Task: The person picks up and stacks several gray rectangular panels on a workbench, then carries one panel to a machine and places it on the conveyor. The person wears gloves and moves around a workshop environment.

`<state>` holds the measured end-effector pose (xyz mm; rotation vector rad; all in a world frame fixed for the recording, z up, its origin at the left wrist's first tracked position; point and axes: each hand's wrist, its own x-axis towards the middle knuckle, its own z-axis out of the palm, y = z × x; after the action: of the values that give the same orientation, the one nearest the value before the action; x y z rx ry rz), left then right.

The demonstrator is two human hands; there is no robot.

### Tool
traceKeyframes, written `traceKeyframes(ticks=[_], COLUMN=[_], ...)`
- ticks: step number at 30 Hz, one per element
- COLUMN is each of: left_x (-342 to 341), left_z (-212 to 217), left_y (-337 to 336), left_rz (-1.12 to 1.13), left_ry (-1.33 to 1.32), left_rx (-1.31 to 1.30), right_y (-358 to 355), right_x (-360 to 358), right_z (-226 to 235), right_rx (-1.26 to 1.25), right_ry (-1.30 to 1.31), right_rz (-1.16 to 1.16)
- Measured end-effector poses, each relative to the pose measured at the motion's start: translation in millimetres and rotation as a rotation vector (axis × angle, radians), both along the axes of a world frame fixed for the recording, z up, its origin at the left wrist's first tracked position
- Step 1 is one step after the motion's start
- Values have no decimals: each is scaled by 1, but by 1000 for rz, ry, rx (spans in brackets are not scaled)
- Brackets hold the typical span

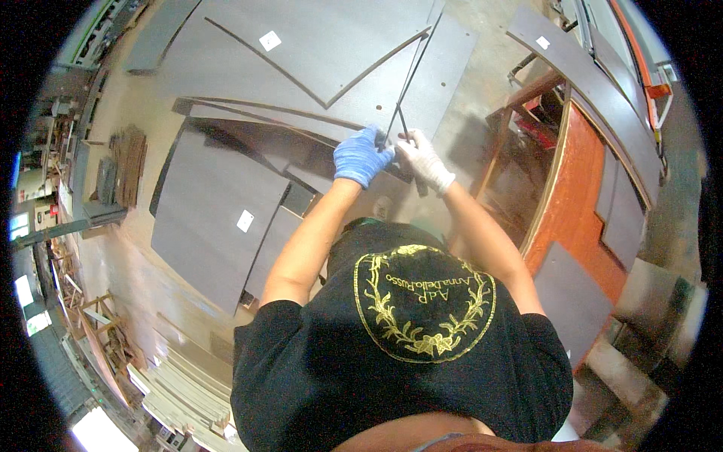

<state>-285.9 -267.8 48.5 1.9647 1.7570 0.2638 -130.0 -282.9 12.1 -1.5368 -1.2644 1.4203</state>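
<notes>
Two hands: left hand [360,156] in a blue glove, right hand [424,160] in a white glove, raised side by side ahead of the chest.
Left grip: curled shut around the lower part of a thin dark strip [407,81]; fingers wrapped, no gap showing.
Right grip: pinched shut on the same strip, just beside the left, thumb and fingertips meeting on it.
Strip position: rising from between the hands, up and slightly right, across the large dark panel [316,53] lying behind it.
Strip look: narrow, dark, long, seemingly flexible like edge banding; near the hands apparently split into two close strands, though too thin to tell for sure.
Doing it well, as a judgement: best kept taut between both grips, pulled along its own line rather than sideways, hands close together so no kink forms; slow, even tension likely safer against snapping.
Risk: thin strip liable to slip through gloved fingers or tear if jerked.
Around: more dark panels [215,211] stacked lower left, some bearing small white labels; a reddish-brown board [576,203] at right.
</notes>
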Motion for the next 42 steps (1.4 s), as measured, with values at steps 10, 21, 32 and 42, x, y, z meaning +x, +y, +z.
traceKeyframes(ticks=[10, 21, 32, 42], left_x=[-16, -4, -2, 0], left_z=[-20, -24, -24, -42], left_y=[-10, -7, -4, -3], left_rz=[74, 149, 197, 235], left_ry=[-223, -196, -251, -317], left_rx=[133, 119, 68, 95], right_y=[40, 49, 40, 38], right_x=[32, 22, 12, 13], right_z=[50, 60, 52, 51], right_rx=[364, 442, 326, 357], right_ry=[-1001, -1160, -1176, -1148], right_rz=[752, 869, 774, 777])
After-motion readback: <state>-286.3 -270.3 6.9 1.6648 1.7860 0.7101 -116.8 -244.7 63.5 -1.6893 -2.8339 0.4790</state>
